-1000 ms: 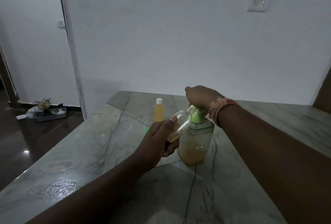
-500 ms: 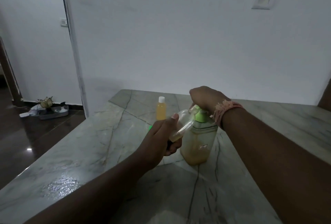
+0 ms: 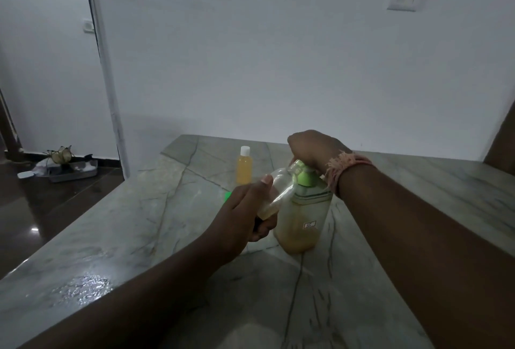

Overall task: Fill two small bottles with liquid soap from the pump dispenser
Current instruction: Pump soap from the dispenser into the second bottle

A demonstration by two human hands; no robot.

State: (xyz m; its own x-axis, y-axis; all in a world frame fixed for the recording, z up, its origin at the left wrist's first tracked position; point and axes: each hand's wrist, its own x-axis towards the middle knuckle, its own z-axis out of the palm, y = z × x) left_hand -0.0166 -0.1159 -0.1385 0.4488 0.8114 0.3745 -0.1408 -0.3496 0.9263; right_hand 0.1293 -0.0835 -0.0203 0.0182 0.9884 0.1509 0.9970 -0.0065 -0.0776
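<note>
Head view:
- Left hand (image 3: 245, 209) grips the small clear bottle (image 3: 278, 192), tilted, mouth at the nozzle — unchanged from a second ago.
- Right hand (image 3: 312, 150) stays clenched over the pump dispenser (image 3: 302, 217) head; a little soap has pooled in the bottle, so filling is barely begun.
- Capped filled bottle (image 3: 244, 166) stands behind on the surface (image 3: 139, 223).

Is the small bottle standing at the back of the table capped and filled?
Capped and filled: the small bottle stands upright on the table, white cap on, orange liquid reaching nearly to its neck.
</note>
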